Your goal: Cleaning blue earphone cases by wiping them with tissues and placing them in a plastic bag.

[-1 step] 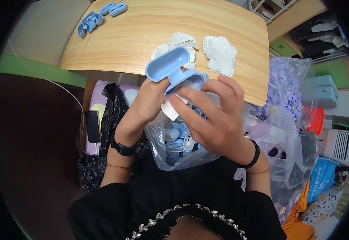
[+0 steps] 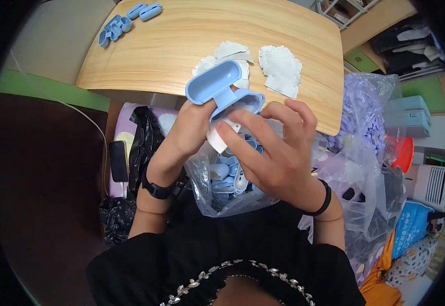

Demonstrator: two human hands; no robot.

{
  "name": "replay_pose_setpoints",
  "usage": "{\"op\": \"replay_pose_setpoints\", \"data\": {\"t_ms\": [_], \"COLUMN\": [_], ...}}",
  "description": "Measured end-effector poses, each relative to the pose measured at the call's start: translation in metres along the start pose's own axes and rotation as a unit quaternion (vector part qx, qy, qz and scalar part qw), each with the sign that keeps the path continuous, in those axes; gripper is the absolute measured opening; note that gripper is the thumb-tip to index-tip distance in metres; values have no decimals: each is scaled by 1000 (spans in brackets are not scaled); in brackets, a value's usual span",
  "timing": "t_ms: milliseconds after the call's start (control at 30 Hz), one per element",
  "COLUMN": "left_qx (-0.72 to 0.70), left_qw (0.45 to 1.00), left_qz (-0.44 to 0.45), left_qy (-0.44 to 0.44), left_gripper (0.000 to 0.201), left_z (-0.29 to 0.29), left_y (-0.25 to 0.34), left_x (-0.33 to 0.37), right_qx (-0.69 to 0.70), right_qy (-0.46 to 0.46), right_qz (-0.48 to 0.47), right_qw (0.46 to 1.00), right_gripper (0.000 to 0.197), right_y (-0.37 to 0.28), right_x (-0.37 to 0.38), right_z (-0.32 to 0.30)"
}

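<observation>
My left hand grips a light blue earphone case cover, its two hollow halves spread apart and joined by a narrow strip. Against the lower half, the thumb and index finger of my right hand pinch a small white flat piece, perhaps paper or card. Whether its upper end lies inside the cover is hidden by my fingers. The other right fingers are raised and bent. Below both hands, a clear plastic bag in my lap holds several blue covers.
Torn-edged white sheets lie on the wooden table. More blue covers sit at its far left. A bag of purple pieces stands right of the table. On the left are a phone with a cable and black plastic bags.
My right hand has shifted slightly, its raised fingers a little farther right. The white piece has turned slightly in the pinch. The left hand and cover stay almost still.
</observation>
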State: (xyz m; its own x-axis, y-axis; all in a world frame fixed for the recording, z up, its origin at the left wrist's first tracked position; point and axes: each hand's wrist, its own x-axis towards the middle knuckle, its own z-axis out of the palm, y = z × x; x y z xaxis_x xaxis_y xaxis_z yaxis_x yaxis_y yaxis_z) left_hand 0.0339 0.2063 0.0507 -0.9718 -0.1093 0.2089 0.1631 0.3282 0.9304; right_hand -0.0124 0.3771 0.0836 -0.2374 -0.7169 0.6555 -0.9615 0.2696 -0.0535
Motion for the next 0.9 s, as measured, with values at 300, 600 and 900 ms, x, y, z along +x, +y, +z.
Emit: {"op": "replay_pose_setpoints", "data": {"t_ms": [300,600,900], "left_qx": [-69,-112,-134], "left_qw": [996,993,980], "left_qz": [-47,-39,-141], "left_qy": [37,28,43], "left_gripper": [34,32,33], "left_z": [4,3,2], "left_y": [3,-16,-5], "left_x": [-1,-1,-4], "right_qx": [-78,-160,12], "right_qy": [-18,-112,-123], "right_qz": [117,97,166], "right_qw": [990,976,978], "right_gripper": [31,40,50], "right_y": [-22,-23,-23], "right_x": [4,0,-6], "right_z": [1,9,10]}}
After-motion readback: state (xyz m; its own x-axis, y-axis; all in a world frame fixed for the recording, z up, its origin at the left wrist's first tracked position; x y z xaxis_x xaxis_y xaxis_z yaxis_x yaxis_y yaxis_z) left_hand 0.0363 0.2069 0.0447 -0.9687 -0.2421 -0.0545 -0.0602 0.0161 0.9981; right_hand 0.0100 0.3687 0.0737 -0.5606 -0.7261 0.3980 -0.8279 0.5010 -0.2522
